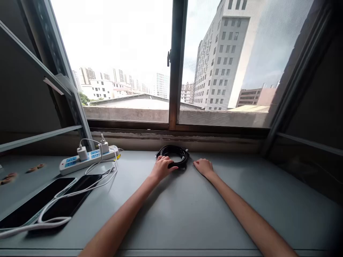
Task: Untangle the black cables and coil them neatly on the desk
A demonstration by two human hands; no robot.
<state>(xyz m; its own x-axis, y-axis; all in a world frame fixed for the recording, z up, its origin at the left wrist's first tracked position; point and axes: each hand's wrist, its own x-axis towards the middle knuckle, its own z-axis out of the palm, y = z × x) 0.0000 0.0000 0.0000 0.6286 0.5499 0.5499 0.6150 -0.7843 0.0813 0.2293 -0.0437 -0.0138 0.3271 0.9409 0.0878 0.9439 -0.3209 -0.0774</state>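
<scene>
A coil of black cable (182, 163) lies on the grey tabletop below the window, with small whitish pieces on its loops. My left hand (162, 167) is on the near left side of the coil, its fingers over the loops and its thumb stretched along the front. To the right of the coil rests my right hand (204, 167), fingers curled in and pointing toward the cable, apart from it. Nothing shows in that hand, though the inside of its fingers is hidden.
At the left, a white power strip (89, 160) carries two plugged-in chargers. White charging cords (77, 193) run across two dark phones (37, 200). Metal shelf posts (76, 92) stand at the sides. Behind the table (187, 214) is a window ledge.
</scene>
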